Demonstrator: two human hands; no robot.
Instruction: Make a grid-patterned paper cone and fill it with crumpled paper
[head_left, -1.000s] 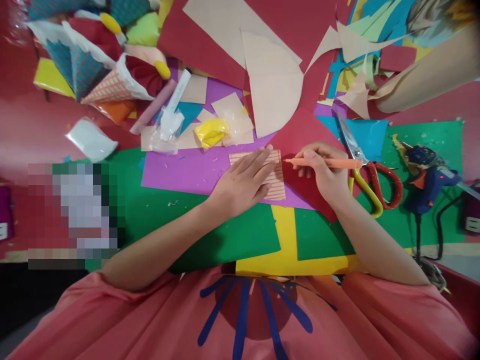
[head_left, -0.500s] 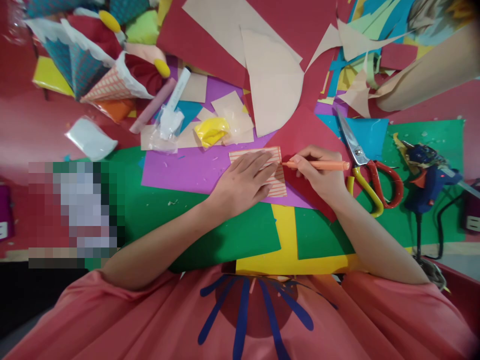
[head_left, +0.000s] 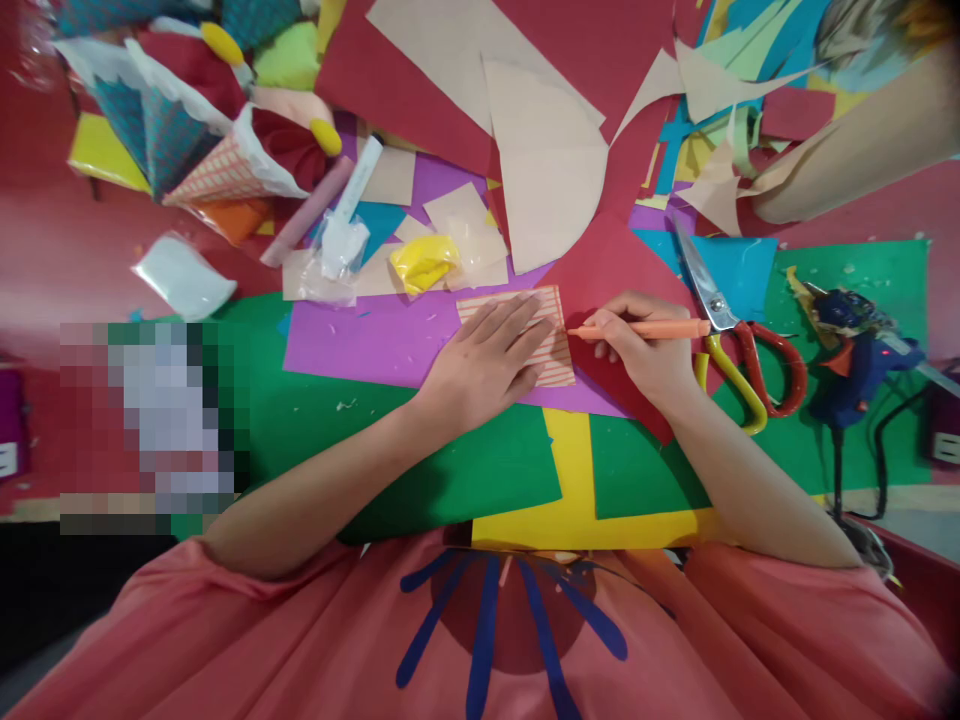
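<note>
My left hand (head_left: 491, 350) lies flat with its fingers stretched over a small beige sheet (head_left: 556, 362) marked with orange stripes, covering much of it. In my right hand (head_left: 637, 340) is an orange marker (head_left: 667, 328), pinched between thumb and fingers. The marker's tip points left and sits by the sheet's right edge; whether it touches cannot be made out. Below the sheet lie a purple sheet (head_left: 360, 345) and a red sheet (head_left: 615, 265). Just right of the marker's back end rest scissors (head_left: 718, 308) with one yellow and one red handle.
A blue glue gun (head_left: 862, 375) with a cord lies at the right. Cone-shaped crafts (head_left: 247, 155) crowd the upper left. Near them are a yellow clay packet (head_left: 424, 263) and a white packet (head_left: 184, 277). A beige half-round piece (head_left: 547, 160) lies beyond my hands.
The marker and my right hand have shifted slightly right, so the tip has drawn back a little. The striped sheet has turned slightly under my left hand.
</note>
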